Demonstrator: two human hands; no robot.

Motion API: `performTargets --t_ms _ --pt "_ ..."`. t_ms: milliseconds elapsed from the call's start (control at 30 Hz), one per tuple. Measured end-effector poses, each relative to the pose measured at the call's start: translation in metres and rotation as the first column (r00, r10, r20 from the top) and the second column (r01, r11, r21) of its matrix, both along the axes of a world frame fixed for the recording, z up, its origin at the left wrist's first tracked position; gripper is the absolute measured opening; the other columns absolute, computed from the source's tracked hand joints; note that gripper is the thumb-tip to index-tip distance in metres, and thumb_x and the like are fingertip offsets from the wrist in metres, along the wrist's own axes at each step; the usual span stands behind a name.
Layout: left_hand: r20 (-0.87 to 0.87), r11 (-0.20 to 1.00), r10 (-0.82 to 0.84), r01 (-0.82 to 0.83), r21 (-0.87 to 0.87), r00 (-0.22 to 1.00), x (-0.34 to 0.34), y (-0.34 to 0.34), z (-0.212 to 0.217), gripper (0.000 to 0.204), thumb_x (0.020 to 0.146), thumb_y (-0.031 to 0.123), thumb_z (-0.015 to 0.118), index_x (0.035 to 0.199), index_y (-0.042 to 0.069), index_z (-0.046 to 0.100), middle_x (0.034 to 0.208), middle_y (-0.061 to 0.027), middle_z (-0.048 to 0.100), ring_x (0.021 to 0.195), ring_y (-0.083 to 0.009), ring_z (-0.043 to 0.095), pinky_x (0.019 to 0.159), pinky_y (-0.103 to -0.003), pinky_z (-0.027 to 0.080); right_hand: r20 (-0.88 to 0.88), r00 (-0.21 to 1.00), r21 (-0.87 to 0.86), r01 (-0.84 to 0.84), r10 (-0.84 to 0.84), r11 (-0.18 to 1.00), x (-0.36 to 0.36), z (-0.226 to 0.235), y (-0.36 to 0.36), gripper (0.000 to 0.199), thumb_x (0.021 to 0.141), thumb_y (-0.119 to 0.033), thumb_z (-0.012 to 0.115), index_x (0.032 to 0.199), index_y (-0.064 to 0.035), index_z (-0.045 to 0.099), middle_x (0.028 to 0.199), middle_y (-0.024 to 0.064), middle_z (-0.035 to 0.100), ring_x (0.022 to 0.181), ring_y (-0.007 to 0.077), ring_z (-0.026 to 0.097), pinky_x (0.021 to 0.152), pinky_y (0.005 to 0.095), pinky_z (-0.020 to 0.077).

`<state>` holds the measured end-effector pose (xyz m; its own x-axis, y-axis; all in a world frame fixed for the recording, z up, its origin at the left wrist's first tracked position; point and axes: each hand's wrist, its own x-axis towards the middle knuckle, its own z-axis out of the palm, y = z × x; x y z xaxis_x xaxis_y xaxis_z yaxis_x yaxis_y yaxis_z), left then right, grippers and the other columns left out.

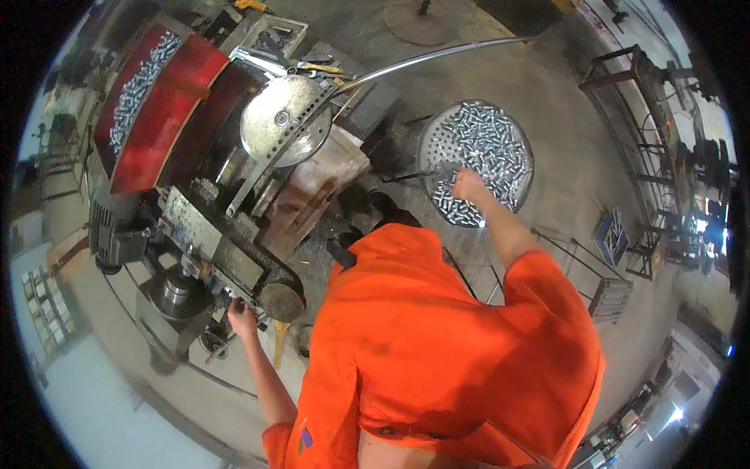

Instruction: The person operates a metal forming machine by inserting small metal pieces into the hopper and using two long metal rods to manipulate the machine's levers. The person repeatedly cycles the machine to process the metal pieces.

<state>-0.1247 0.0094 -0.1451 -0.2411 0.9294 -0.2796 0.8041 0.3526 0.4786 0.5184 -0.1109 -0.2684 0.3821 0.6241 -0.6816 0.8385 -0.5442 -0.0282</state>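
My right hand (pixel 469 186) is over a round perforated metal tray (pixel 439 145), at the left side of a heap of short shiny metal cylinders (pixel 492 141). Its fingers are curled and point down toward the pieces; whatever they hold is hidden. To the lower left, my left hand (pixel 243 319) is closed at the end of a greasy machine (pixel 215 238), beside small metal fittings. What lies within those fingers is too small to make out. A dark round housing (pixel 281 301) sits just right of that hand.
A red bin (pixel 168 117) with more metal cylinders stands at the upper left. Beside it are a large metal disc (pixel 273 117) and a long curved perforated bar (pixel 367 76). A tool tray (pixel 273 37) lies behind. A blue crate (pixel 612 237) stands on the floor at right.
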Motion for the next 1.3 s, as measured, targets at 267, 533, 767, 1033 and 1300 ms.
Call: performTargets --t_ms 267,533,767,1033,1300 --pt "0.107 0.998 0.018 -0.012 -0.058 0.994 0.02 -0.008 0.025 0.016 0.084 0.009 0.054 0.095 -0.001 0.06 0.068 -0.0069 0.061 0.057 -0.013 0.058 0.05 -0.027 0.044 0.054 0.93 0.043 -0.366 0.363 0.93 0.018 -0.025 0.004 0.029 0.07 -0.027 0.059 0.089 -0.0078 0.068 0.099 0.0145 0.062 0.098 0.0286 0.057 0.089 0.034 0.0441" --pt "0.227 0.994 -0.061 0.038 0.105 0.972 0.035 -0.022 0.084 0.027 0.083 0.014 0.056 0.104 -0.003 0.058 0.077 -0.0124 0.064 0.069 -0.0138 0.061 0.064 -0.03 0.048 -0.424 0.85 0.762 0.147 0.314 0.63 -0.04 0.071 0.075 0.008 0.061 -0.006 0.063 0.069 -0.0065 0.063 0.082 0.0088 0.065 0.08 0.0243 0.061 0.068 0.0349 0.0501" --pt "0.262 0.968 -0.051 -0.018 0.252 0.964 0.03 -0.036 0.116 0.025 0.083 0.013 0.057 0.105 0.002 0.059 0.081 -0.0124 0.065 0.07 -0.0154 0.061 0.065 -0.03 0.048 -0.442 0.279 0.889 0.012 0.852 0.457 -0.247 0.225 0.194 0.031 0.056 -0.006 0.062 0.086 -0.0041 0.067 0.105 0.0147 0.056 0.098 0.0269 0.056 0.083 0.033 0.045" --pt "-0.049 0.868 0.414 -0.378 0.322 0.909 -0.07 -0.165 0.152 0.026 0.081 0.018 0.056 0.103 0.004 0.061 0.082 -0.0173 0.064 0.075 -0.0289 0.062 0.069 -0.035 0.047 0.124 0.094 0.883 -0.464 0.988 -0.066 -0.444 0.286 0.274 0.036 0.053 -0.015 0.061 0.084 0.002 0.065 0.103 0.0203 0.053 0.094 0.0346 0.053 0.083 0.0401 0.0445" --pt "-0.233 0.74 0.672 -0.646 0.185 0.703 -0.084 -0.292 0.135 0.025 0.078 0.018 0.057 0.099 0.005 0.062 0.072 -0.0173 0.062 0.071 -0.0346 0.06 0.064 -0.039 0.047 0.004 0.098 0.77 -0.635 0.995 0.059 -0.506 0.238 0.305 0.029 0.054 -0.018 0.058 0.076 -0.0012 0.066 0.087 0.0239 0.056 0.089 0.0374 0.054 0.079 0.0403 0.0459"
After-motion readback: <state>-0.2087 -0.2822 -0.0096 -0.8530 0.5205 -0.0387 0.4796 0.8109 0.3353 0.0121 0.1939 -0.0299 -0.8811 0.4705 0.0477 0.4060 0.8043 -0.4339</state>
